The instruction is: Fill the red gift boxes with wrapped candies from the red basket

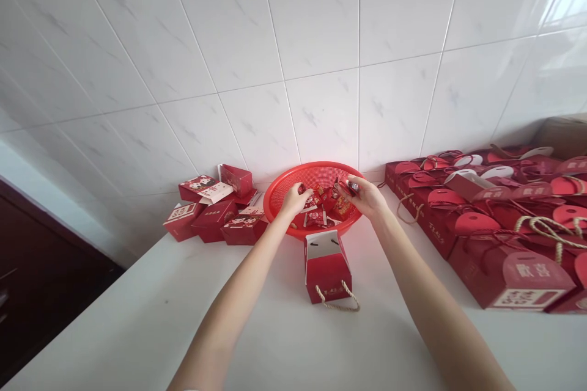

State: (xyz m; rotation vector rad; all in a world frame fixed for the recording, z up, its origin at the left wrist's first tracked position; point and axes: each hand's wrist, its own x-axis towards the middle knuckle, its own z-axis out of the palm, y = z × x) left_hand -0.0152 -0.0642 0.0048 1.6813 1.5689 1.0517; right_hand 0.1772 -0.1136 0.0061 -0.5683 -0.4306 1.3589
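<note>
white counter (137,324) under tiled wall (275,116); red mesh basket (312,170) right at hands, full of small red packets (316,204). right hand (364,192) grips one packet (345,186), left hand (293,200) pinches 2nd packet (301,189) over basket. red gift box (328,272) w/ rope handle just below hands, more boxes (486,226) right of them.

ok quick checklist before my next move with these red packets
Right hand pinching a small red packet: ok.
Left hand holding a packet: cannot tell.
Round red plastic mesh basket within reach of both hands: ok.
Red cardboard gift box with rope handle upright on the white counter: ok.
Small red cardboard boxes left of the basket in neat order: not ok, they lie jumbled.
</note>
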